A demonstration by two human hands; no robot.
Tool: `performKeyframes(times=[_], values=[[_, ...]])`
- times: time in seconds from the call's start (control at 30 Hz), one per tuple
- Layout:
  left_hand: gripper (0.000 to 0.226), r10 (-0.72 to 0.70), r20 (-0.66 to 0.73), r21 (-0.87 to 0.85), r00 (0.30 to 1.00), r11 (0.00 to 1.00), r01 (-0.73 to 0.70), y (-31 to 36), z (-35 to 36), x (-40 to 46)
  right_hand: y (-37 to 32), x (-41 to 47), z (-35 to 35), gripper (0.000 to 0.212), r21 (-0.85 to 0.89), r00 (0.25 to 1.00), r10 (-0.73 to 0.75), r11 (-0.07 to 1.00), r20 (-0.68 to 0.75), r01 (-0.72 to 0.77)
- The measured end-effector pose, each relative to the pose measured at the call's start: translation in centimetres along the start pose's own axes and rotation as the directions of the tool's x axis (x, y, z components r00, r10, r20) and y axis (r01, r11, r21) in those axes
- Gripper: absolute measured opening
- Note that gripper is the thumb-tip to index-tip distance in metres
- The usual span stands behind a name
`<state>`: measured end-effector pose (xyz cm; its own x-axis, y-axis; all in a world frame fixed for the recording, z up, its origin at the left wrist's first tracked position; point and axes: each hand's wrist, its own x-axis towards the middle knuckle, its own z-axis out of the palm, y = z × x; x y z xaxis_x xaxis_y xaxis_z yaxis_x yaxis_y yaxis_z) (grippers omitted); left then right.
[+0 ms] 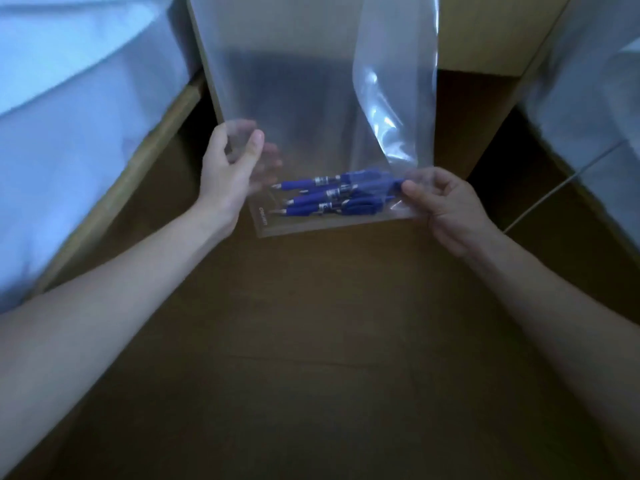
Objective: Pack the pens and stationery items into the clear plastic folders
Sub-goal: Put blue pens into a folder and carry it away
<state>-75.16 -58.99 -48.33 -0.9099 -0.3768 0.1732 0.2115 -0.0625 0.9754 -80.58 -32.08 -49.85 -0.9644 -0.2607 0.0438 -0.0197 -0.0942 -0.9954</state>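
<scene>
A clear plastic folder [298, 109] is held up over a brown cardboard surface [311, 341], tilted away from me. Three blue pens [322, 197] lie across its lower end, tips pointing left. My left hand [228, 168] grips the folder's left edge, thumb on top and fingers showing blurred through the plastic. My right hand [440, 199] pinches the lower right corner beside the pens' clip ends. The front sheet [394, 98] peels back and curls on the right side.
White fabric [69, 116] lies at the left, more white fabric [588, 81] at the right. Cardboard flaps [485, 29] stand behind the folder. A thin white cable [543, 199] runs across the right side.
</scene>
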Motion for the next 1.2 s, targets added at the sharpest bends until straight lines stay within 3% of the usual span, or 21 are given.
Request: performKeyframes(times=[0.17,0.23,0.33,0.43,0.5,0.6,0.67,0.77,0.87,1.03,1.2], values=[[0.035,-0.133,0.187,-0.004,0.973,0.991,0.136,2.0,0.7,1.6,-4.4,1.7,0.2,0.024,0.011,0.997,-0.082,0.997,0.012,0.082],[0.043,-0.148,0.236,-0.001,0.960,0.988,0.153,2.7,0.5,2.0,-5.9,2.1,-0.2,0.021,0.007,0.995,-0.063,0.998,0.080,0.063],[0.044,-0.063,0.207,0.045,0.976,0.997,0.055,3.6,0.7,2.6,-8.0,2.6,-0.8,0.034,-0.050,0.958,0.087,0.996,0.274,-0.076],[0.035,0.096,0.111,0.129,0.989,0.986,-0.110,4.9,1.9,3.3,-9.7,3.1,-0.5,0.047,-0.094,0.914,0.193,0.981,0.358,-0.171],[0.034,0.125,0.080,0.121,0.989,0.984,-0.134,6.3,2.8,3.9,-10.8,3.4,-0.1,0.021,-0.054,0.935,0.166,0.986,0.314,-0.157],[0.031,0.093,0.016,-0.004,0.996,0.996,-0.093,10.1,4.3,5.1,-14.3,4.4,0.2,0.023,-0.065,0.983,0.054,0.997,0.174,-0.043],[0.027,0.059,0.027,-0.025,0.998,0.998,-0.059,13.4,5.5,5.5,-17.7,4.5,0.3,0.011,-0.076,0.996,0.000,0.997,0.085,0.006],[0.040,-0.109,0.177,-0.013,0.978,0.994,0.113,20.6,7.1,6.6,-25.0,4.5,0.0,0.027,-0.058,1.000,0.004,0.998,0.001,-0.004],[0.041,-0.220,0.264,0.067,0.939,0.976,0.209,29.3,8.5,7.9,-34.0,4.1,-0.5,0.016,-0.064,1.000,-0.019,0.998,-0.007,0.019],[0.024,-0.169,0.287,0.023,0.943,0.985,0.170,46.5,12.6,10.6,-52.8,3.8,-1.4,0.013,-0.169,0.988,0.069,0.985,0.141,-0.045],[0.026,-0.192,0.374,0.039,0.907,0.981,0.191,63.2,16.4,10.5,-69.1,1.1,-2.5,0.015,-0.199,0.990,0.052,0.980,0.128,-0.026]])
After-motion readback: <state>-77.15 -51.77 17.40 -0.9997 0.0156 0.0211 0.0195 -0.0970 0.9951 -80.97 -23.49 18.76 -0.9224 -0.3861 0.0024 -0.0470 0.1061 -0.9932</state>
